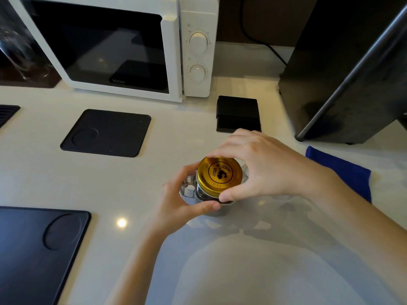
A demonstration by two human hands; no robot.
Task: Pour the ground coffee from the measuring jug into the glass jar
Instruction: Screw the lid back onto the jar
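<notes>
— Glass jar point(207, 201) with a side handle, gold metal lid point(219, 175) printed with a round black emblem: where does it sit?

— Upright on the pale, glossy bench point(176, 119), about the middle of the view. Dark contents show through the glass under the lid; what they are cannot be told.

— Start from the left, then.

— At the near left edge lies a large black rubber mat point(33, 245) with a round recess. Behind it, further back, a smaller square black mat point(108, 133) with the same kind of ring, and behind that a white microwave oven point(123, 47) with a dark door and two dials.

— And the hands?

— The left hand point(185, 201) is wrapped around the jar's glass body beside the handle, thumb across the front, grasping it. The right hand point(262, 166) comes over from the other side, fingertips and thumb pinched on the rim of the gold lid, so it grips the lid.

— Further right?

— A small black box-shaped stand point(239, 115) sits behind the right hand, just by the microwave's corner. Right of it stands a tall dark appliance point(343, 80) with a cable behind, and a folded blue cloth point(343, 170) lies on the bench near the right forearm.
</notes>
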